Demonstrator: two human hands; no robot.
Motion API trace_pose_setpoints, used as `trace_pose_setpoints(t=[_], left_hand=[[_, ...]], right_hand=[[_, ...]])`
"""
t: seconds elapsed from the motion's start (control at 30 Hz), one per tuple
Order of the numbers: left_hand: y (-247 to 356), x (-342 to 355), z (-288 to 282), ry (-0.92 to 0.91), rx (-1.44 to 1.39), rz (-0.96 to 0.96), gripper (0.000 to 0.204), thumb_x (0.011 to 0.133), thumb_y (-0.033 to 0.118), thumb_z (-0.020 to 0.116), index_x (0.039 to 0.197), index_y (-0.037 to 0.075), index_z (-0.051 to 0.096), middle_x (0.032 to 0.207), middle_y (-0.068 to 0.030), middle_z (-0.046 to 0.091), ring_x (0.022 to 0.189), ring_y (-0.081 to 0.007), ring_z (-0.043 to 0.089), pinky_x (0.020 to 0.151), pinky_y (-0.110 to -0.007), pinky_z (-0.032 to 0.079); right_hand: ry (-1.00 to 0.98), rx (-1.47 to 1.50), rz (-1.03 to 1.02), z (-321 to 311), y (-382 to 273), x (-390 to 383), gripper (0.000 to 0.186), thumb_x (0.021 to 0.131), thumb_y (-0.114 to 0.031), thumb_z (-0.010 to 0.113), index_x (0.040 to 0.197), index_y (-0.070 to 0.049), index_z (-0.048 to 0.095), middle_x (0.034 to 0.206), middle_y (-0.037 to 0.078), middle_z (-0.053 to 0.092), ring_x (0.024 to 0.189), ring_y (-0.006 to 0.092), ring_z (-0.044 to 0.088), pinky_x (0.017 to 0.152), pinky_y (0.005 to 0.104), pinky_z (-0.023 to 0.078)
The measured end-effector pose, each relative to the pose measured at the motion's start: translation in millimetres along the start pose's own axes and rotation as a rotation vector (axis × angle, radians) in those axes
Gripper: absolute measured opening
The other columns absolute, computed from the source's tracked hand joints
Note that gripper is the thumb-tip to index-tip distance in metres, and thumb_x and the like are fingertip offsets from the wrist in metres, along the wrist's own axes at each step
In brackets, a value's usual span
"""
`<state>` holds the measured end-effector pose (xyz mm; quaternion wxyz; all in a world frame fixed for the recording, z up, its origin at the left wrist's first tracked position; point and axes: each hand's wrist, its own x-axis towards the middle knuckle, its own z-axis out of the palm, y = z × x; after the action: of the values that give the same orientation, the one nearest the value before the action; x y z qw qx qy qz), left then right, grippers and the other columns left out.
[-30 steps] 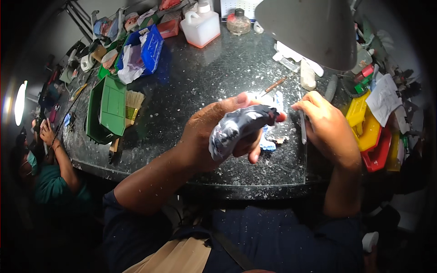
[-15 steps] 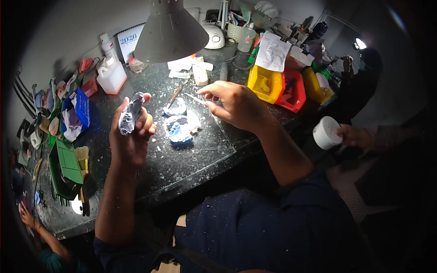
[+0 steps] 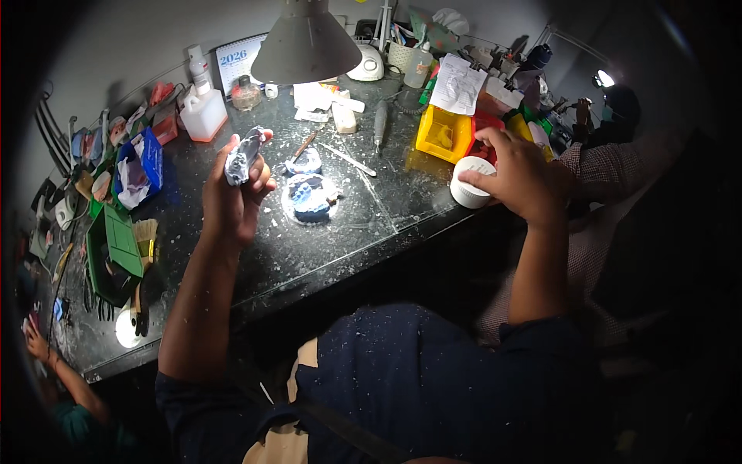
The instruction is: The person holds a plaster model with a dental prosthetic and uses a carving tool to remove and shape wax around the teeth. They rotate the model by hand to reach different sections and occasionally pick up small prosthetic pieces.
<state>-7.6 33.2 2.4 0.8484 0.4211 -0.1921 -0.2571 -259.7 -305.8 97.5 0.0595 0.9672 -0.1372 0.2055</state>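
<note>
My left hand (image 3: 224, 209) grips a small dark, silvery lumpy piece (image 3: 244, 158) upright between thumb and fingers. My right hand (image 3: 514, 174) is curved over a white round tub (image 3: 473, 197) at the bench's right front, thumb and fingers gripping its top. Between my hands, blue dental-like casts (image 3: 312, 199) lie in the lit patch, with another pale cast (image 3: 305, 162) behind them. A brown-handled tool (image 3: 308, 141) rests by that cast, and a pale stick-like tool (image 3: 348, 158) lies to its right.
A lamp shade (image 3: 305, 50) overhangs the bench (image 3: 340, 247). Green (image 3: 116, 255) and blue bins (image 3: 147, 166) line the left; yellow and red bins (image 3: 433, 131) the right. A handpiece (image 3: 380, 124) lies behind. A co-worker's checkered sleeve (image 3: 603, 166) is beside my right hand; other people are at both sides.
My right hand has moved rightward from the pale tool onto the white tub, which a co-worker held out half a second ago. My left hand still holds the dark piece, slightly higher.
</note>
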Motion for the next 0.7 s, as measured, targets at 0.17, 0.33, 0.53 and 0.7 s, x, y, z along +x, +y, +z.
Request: trace_pose_setpoints(t=[0.17, 0.33, 0.53, 0.7], left_hand=[[-3, 2, -2, 0.007, -0.010, -0.025, 0.054, 0.116, 0.043, 0.047, 0.141, -0.003, 0.061, 0.073, 0.0048, 0.045, 0.066, -0.0077, 0.047, 0.073, -0.027, 0.047], [4, 3, -11, 0.019, -0.088, 0.038, 0.053, 0.115, 0.042, 0.051, 0.140, -0.003, 0.062, 0.073, 0.0044, 0.047, 0.066, -0.0084, 0.047, 0.073, -0.028, 0.047], [26, 11, -36, 0.112, -0.264, 0.280, 0.052, 0.114, 0.043, 0.048, 0.133, -0.001, 0.069, 0.074, 0.0037, 0.051, 0.066, -0.0087, 0.051, 0.075, -0.031, 0.051], [38, 14, -62, 0.129, -0.306, 0.355, 0.048, 0.114, 0.043, 0.048, 0.129, 0.003, 0.070, 0.073, 0.0043, 0.051, 0.066, -0.0093, 0.048, 0.074, -0.031, 0.049]], right_hand=[[-0.142, -0.158, -0.064, 39, 21, -11, 0.073, 0.076, -0.057, 0.093, 0.124, -0.008, 0.069, 0.114, 0.016, 0.074, 0.111, 0.0368, 0.072, 0.109, 0.0546, 0.049], [-0.217, -0.161, 0.022, 55, 11, -7, 0.066, 0.075, -0.046, 0.095, 0.116, -0.005, 0.064, 0.117, 0.017, 0.074, 0.111, 0.0391, 0.071, 0.106, 0.0526, 0.051], [-0.119, 0.066, -0.067, 49, -7, 11, 0.068, 0.075, -0.039, 0.092, 0.125, -0.007, 0.059, 0.120, 0.019, 0.070, 0.115, 0.0423, 0.068, 0.103, 0.0521, 0.052], [-0.136, 0.746, -0.281, 60, -95, 80, 0.071, 0.080, -0.044, 0.087, 0.132, -0.005, 0.059, 0.122, 0.013, 0.065, 0.115, 0.0266, 0.065, 0.102, 0.0425, 0.053]])
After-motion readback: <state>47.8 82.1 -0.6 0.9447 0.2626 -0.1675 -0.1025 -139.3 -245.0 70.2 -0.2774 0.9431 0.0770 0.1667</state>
